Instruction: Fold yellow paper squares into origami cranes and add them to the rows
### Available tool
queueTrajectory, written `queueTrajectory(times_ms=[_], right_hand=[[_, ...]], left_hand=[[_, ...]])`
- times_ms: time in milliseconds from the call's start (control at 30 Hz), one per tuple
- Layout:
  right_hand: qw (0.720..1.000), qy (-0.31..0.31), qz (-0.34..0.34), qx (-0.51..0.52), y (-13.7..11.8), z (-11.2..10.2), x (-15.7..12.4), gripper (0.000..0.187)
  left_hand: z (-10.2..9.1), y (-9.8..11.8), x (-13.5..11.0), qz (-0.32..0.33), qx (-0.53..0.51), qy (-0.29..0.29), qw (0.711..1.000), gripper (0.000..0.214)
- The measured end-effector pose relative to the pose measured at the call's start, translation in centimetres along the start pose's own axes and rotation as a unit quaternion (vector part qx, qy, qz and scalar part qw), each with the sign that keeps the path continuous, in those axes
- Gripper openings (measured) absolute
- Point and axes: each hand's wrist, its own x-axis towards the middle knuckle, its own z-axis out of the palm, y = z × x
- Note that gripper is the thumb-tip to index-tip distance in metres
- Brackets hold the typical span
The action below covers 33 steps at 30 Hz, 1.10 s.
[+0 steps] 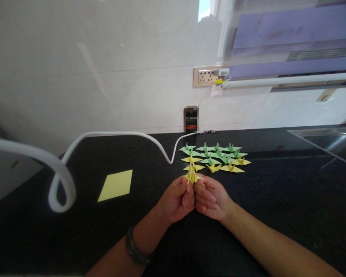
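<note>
Between my two hands I hold a yellow paper crane (193,177), one pointed end standing up. My left hand (177,198) pinches its left side; a dark bangle sits on that wrist. My right hand (212,197) pinches the right side, fingers curled in and touching the left ones. Just beyond, rows of folded cranes rest on the black counter: green paper cranes (210,161) at the back and yellow paper cranes (232,168) nearer me. The held crane partly covers the nearest left ones. A flat yellow paper sheet (117,185) lies left of my hands.
A white cable (118,133) loops across the left side and runs to a wall socket (207,77). A phone-like dark object (191,119), its face blurred out, leans on the tiled wall. At the far right a metal-edged fixture (331,140) is set into the counter.
</note>
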Motion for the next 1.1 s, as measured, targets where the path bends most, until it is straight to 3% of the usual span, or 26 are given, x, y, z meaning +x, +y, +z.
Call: queueTrajectory(times_ms=[233,367,533,733,900,1033,1100], right_hand=[[1.000,0.001,-0.002,0.005,-0.1,-0.1,0.1,0.046],[0.999,0.034,-0.015,0.007,-0.6,0.0,0.1,0.045],[0.995,0.084,-0.044,0.012,-0.8,-0.1,0.1,0.029],[0.996,0.086,-0.039,-0.008,-0.5,-0.5,0.1,0.026],[0.994,0.098,-0.055,-0.017,-1.0,-0.5,0.1,0.023],[0.988,0.115,-0.067,-0.083,-0.8,-0.1,0.3,0.022],[0.983,0.121,-0.073,-0.118,-0.6,0.0,0.4,0.021]], left_hand=[[-0.1,0.1,0.1,0.000,0.002,-0.004,1.000,0.025],[-0.3,0.9,0.4,-0.010,0.008,0.027,1.000,0.023],[-0.7,1.6,0.5,0.030,-0.002,0.080,0.996,0.020],[-0.6,1.7,0.5,0.034,-0.002,0.097,0.995,0.021],[-0.8,3.0,0.5,0.094,-0.029,0.118,0.988,0.024],[-1.0,3.0,0.8,0.079,0.081,0.135,0.984,0.047],[-1.0,2.6,0.9,0.065,0.135,0.141,0.979,0.044]])
